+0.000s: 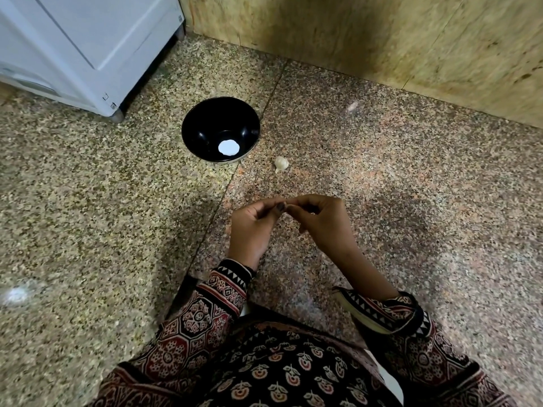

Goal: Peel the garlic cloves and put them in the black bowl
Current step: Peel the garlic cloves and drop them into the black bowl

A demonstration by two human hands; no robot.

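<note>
Left hand (255,223) and right hand (321,220) meet fingertip to fingertip at frame centre, both pinching a small item (288,205), mostly hidden. Above them, a garlic clove (281,163) lies on the granite counter (382,171), just lower right of the black bowl (205,121). White appliance (88,39) sits upper left.

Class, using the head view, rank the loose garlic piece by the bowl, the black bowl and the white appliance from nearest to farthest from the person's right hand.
1. The garlic piece: on the stone surface just ahead of the right hand.
2. The black bowl: farther ahead, to the left.
3. The white appliance: far left corner, beyond the bowl.
</note>
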